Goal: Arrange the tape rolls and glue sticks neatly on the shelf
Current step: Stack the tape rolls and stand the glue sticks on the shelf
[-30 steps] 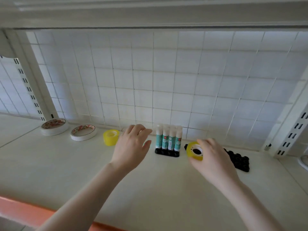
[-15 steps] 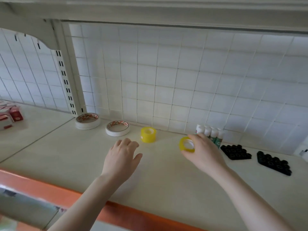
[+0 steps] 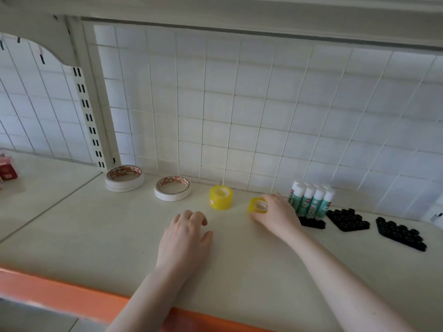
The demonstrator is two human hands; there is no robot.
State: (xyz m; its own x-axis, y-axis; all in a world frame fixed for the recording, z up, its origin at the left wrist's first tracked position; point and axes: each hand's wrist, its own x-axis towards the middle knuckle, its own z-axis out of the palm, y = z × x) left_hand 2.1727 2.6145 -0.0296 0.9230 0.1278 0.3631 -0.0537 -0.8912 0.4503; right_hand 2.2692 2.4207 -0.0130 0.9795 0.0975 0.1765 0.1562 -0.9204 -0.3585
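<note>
My right hand (image 3: 278, 215) grips a small yellow tape roll (image 3: 257, 205) low over the cream shelf (image 3: 96, 236), just right of a second yellow tape roll (image 3: 220, 197) that stands by the tiled back wall. Two white tape rolls (image 3: 124, 178) (image 3: 172, 188) lie flat further left in the same row. Several green-and-white glue sticks (image 3: 311, 201) stand upright in a black holder right behind my right hand. My left hand (image 3: 185, 238) hovers in front of the row with loosely curled fingers, holding nothing.
Two empty black holders (image 3: 347, 219) (image 3: 400, 233) lie to the right of the glue sticks. A slotted white upright (image 3: 90, 121) rises at the back left. Red packets (image 3: 7, 167) sit at the far left. An orange strip (image 3: 60, 293) edges the shelf front.
My right hand has carried the small yellow roll leftward, away from the glue sticks toward the other yellow roll, and lowered it near the shelf. The view shifted left.
</note>
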